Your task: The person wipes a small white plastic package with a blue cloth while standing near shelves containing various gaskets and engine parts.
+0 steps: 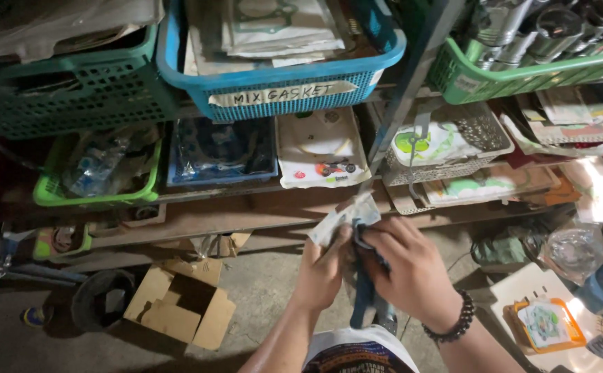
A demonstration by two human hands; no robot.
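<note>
My left hand and my right hand meet in front of me, both closed on a small crumpled plastic packet held over a dark blue strap or tool that hangs down between them. A black bead bracelet circles my right wrist. What is inside the packet is hidden by my fingers. The hands are just below the lower rusty shelf rail.
Shelves ahead hold a blue basket of gasket sheets, a dark green basket, a light green basket with metal parts, and a white mesh basket. An open cardboard box and a black round part lie on the floor.
</note>
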